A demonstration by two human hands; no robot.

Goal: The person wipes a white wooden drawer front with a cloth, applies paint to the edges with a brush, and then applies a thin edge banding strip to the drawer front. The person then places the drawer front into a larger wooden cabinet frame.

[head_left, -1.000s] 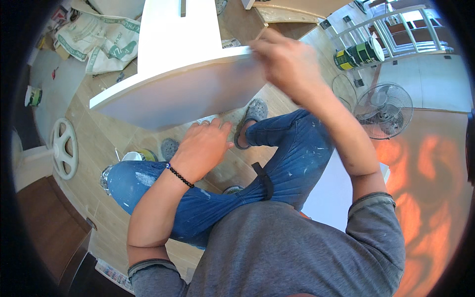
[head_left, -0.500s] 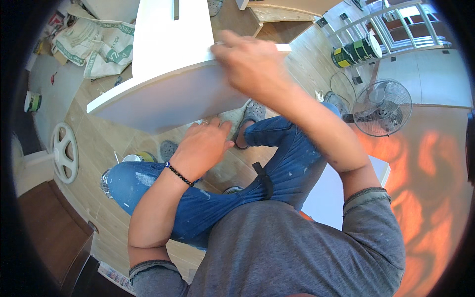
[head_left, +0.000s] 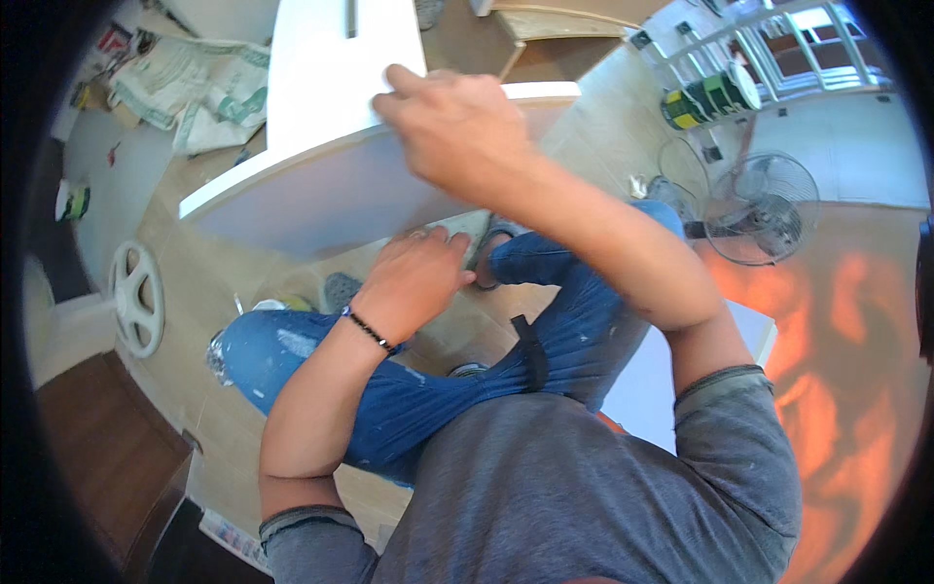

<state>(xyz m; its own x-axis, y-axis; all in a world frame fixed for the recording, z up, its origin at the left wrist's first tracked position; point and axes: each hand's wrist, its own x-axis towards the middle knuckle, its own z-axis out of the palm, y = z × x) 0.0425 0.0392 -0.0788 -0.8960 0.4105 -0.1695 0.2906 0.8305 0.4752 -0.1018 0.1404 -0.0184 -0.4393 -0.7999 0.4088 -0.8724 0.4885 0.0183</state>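
Note:
A white panel [head_left: 321, 200], like a drawer front, stands tilted in front of me, with a long white board [head_left: 331, 83] running away behind it. My right hand [head_left: 462, 131] is closed at the panel's top edge, fingers bent over it and slightly blurred. Whatever may be pinched under those fingers is hidden. My left hand [head_left: 413, 277], with a dark bead bracelet [head_left: 368, 329] at the wrist, lies by the panel's lower edge. Its fingers are loosely stretched, and I see nothing held in it.
A fan [head_left: 764, 209] stands on the right, below green-and-black cans [head_left: 710, 99] and a white metal frame [head_left: 759, 54]. A wooden cabinet piece [head_left: 545, 49] sits beyond the panel. At left lie a printed sack [head_left: 209, 92] and a white wheel-shaped base [head_left: 136, 299].
My right hand has slid left along the panel's top edge. The whole view has shifted slightly, and my left hand stays by the lower edge.

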